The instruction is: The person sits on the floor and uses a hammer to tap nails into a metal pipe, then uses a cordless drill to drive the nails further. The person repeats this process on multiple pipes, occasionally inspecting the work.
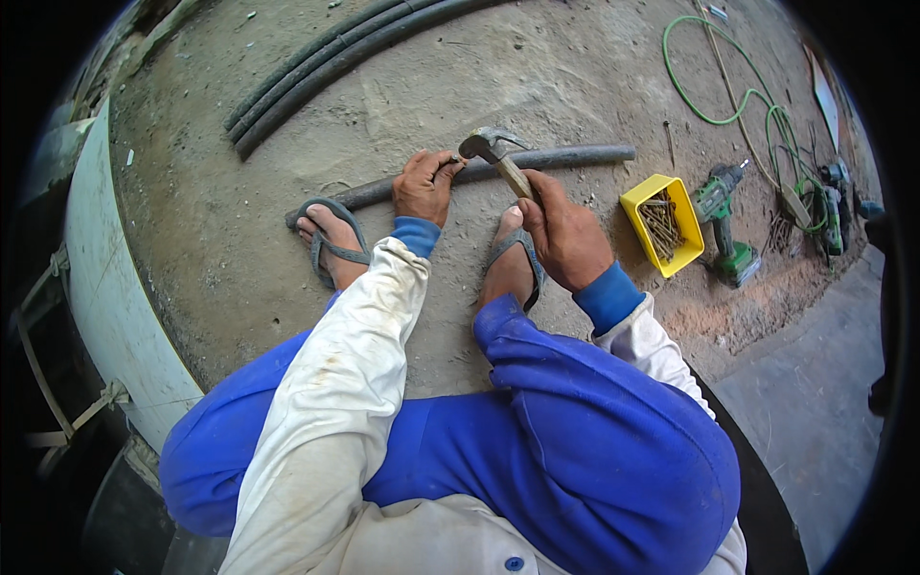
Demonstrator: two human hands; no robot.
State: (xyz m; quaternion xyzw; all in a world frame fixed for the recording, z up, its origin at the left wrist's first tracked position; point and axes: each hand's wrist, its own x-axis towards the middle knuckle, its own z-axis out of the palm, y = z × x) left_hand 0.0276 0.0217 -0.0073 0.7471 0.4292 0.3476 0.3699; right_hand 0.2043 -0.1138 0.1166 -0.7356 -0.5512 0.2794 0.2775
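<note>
A dark, slightly curved pipe (575, 156) lies across the dirt ground before my feet. My left hand (423, 188) rests against it, thumb and fingers pinching a small nail-like piece mostly hidden by the fingertips. In my right hand (571, 235) is the wooden handle of a claw hammer (489, 146). The hammer's metal head hangs just right of my left fingertips, over the pipe; whether it touches anything I cannot tell. To the right of my right hand stands a yellow box (688, 251) with several long brass-coloured screws or nails (661, 225) inside.
Beside the box lies a green cordless drill (733, 259). A green hose (671, 72) and another green power tool (834, 216) lie farther right. Several more dark pipes (326, 67) curve across the far left. My sandalled feet flank the work; a pale panel (120, 278) edges the left.
</note>
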